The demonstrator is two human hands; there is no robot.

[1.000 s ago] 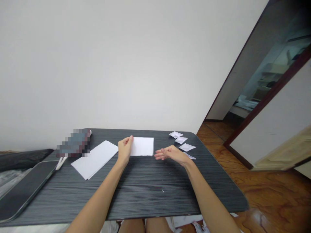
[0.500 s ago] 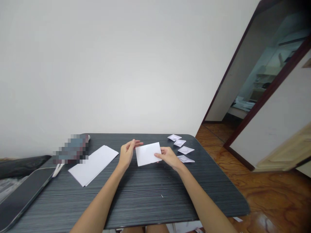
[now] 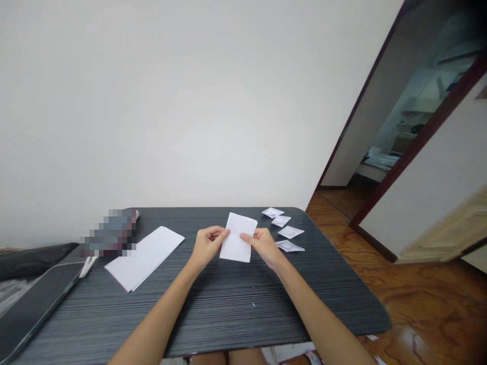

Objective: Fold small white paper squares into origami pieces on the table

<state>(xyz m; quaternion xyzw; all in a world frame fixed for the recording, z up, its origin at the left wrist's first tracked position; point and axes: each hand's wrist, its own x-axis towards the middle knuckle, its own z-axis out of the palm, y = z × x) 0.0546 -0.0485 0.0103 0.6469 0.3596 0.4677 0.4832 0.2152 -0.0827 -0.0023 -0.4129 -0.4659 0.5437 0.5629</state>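
A small white folded sheet of paper [image 3: 238, 237] is held upright-long above the dark striped table [image 3: 228, 299]. My left hand [image 3: 207, 245] pinches its left edge with thumb and fingers. On the other side, my right hand [image 3: 262, 245] grips the right edge. Both hands hover near the middle of the table, a little toward its far side.
A stack of white sheets [image 3: 143, 257] lies to the left. Several small folded paper boats [image 3: 288, 231] sit at the far right corner. A blurred-out object [image 3: 108, 232] rests at the far left, a dark tablet [image 3: 30, 304] beyond the left edge. Wooden floor and a doorway are at right.
The paper was first held by my left hand alone; my right hand came in and took its other edge. The sheet has been turned from lying wide to standing long.
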